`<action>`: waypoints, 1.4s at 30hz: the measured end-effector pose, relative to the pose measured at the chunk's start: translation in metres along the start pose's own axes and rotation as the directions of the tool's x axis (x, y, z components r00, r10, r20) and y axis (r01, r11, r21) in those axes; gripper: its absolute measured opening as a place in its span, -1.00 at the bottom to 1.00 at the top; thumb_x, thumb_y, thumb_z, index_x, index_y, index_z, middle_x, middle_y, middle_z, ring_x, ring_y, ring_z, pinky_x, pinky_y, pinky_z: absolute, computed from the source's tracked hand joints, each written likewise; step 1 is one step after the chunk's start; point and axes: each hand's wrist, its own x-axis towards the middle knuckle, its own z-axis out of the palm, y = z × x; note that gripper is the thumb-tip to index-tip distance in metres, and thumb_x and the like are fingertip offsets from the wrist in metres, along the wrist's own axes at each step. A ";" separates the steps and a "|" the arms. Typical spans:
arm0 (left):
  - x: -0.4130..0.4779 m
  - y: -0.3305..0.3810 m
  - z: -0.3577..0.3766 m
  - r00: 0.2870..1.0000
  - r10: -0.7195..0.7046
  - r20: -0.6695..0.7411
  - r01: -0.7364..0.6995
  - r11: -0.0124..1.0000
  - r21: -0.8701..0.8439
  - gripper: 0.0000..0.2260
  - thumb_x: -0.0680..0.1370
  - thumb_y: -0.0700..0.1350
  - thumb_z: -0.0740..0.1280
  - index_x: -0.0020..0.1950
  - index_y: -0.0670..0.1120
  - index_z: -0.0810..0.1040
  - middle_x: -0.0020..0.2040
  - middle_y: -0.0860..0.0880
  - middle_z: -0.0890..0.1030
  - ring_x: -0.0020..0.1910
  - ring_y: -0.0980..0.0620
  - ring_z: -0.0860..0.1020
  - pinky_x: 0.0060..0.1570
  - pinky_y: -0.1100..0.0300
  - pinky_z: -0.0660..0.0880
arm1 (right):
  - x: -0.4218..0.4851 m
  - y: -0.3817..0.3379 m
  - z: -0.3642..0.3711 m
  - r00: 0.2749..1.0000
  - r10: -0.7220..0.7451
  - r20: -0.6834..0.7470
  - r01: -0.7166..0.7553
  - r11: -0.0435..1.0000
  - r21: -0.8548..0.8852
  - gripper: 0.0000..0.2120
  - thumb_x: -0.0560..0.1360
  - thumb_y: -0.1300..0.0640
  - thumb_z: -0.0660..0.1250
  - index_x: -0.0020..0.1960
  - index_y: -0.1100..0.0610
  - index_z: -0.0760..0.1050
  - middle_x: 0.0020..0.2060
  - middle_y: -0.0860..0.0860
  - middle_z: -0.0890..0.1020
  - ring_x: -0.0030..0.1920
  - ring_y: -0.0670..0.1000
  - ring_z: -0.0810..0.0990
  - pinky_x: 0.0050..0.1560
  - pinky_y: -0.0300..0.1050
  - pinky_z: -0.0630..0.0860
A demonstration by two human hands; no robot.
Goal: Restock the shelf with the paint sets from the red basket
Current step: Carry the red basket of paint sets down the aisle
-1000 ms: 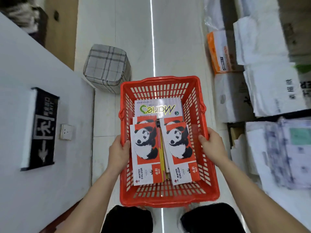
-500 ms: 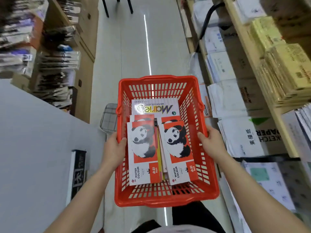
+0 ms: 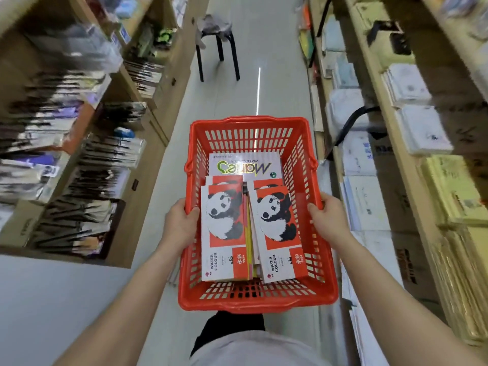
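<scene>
Fingers [image 3: 194,211] of your left hand [image 3: 179,224] and right hand [image 3: 328,220] curl over the red basket [image 3: 257,299] rims, paint sets [image 3: 224,228] lying between them.

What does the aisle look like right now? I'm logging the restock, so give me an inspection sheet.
Surface: pale aisle floor, bare ahead.
Job's things: red basket carried at waist height; two panda water colour sets side by side on top, a Marie's box behind them.
Clutter: black stool standing in the aisle ahead.
Grippers: left hand and right hand grip the basket's side rims.
Cables: black cable hanging over the right shelf's edge.
Surroundings: brush shelves left, paper-pad shelves right; both blurred.
</scene>
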 end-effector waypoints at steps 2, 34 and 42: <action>0.057 0.027 0.007 1.000 0.002 -0.004 -0.002 1.000 -0.007 -0.87 0.64 -0.12 0.26 0.14 -0.08 0.56 0.03 -0.08 0.69 -0.04 -0.11 0.67 -0.03 0.02 0.59 | 0.057 -0.021 0.004 1.000 0.008 0.001 -0.008 1.000 -0.009 -0.78 0.64 0.21 0.28 0.26 0.14 0.58 -0.06 -0.02 0.71 -0.11 -0.02 0.70 -0.05 -0.04 0.63; 0.905 0.450 0.033 0.991 -0.121 -0.058 0.107 0.973 -0.203 -0.92 0.65 0.02 0.25 -0.03 0.13 0.50 -0.08 -0.02 0.74 -0.21 -0.05 0.75 -0.13 -0.16 0.69 | 0.950 -0.465 0.087 0.988 -0.124 0.095 0.131 0.989 -0.070 -0.94 0.63 0.15 0.35 0.02 0.03 0.59 -0.14 0.10 0.75 -0.16 0.12 0.74 -0.05 0.08 0.67; 1.133 0.527 -0.015 0.993 -0.082 -0.079 0.073 0.991 -0.110 -0.88 0.66 -0.07 0.25 -0.03 0.07 0.54 -0.12 0.02 0.71 -0.26 0.06 0.68 -0.35 0.16 0.55 | 1.143 -0.580 0.168 0.993 -0.095 0.070 0.101 0.991 -0.084 -0.90 0.62 0.12 0.35 0.07 0.08 0.64 -0.14 0.07 0.76 -0.19 0.06 0.74 -0.09 0.01 0.66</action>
